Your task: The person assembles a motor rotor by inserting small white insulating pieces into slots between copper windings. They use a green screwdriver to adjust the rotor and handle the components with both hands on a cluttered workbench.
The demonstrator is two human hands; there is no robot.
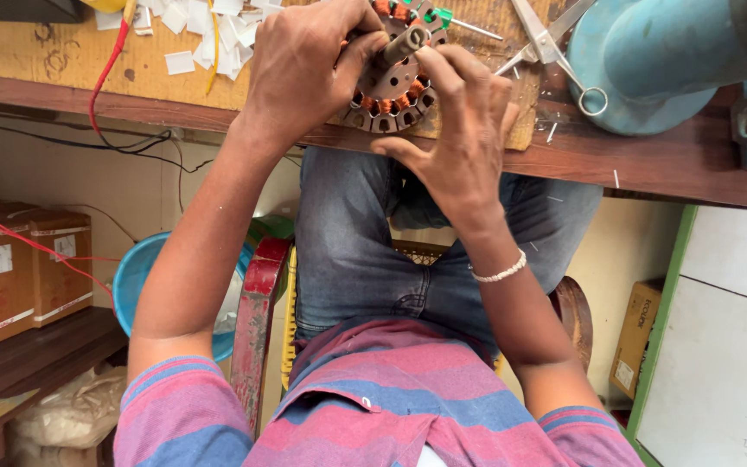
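Note:
A round metal motor stator (395, 91) with copper windings in its slots and a short shaft in its centre rests on the edge of the wooden workbench (676, 164). My left hand (300, 65) grips the stator's left rim, thumb near the shaft. My right hand (464, 130) presses its fingers on the stator's right side, by the lower windings. I sit on a chair with my knees under the bench.
Scissors (546, 39) lie just right of the stator, beside a blue motor housing (650, 65). White paper scraps (209, 35) and a red wire (105, 73) lie at left. Cardboard boxes (19, 268) and a blue tub (136, 272) sit below.

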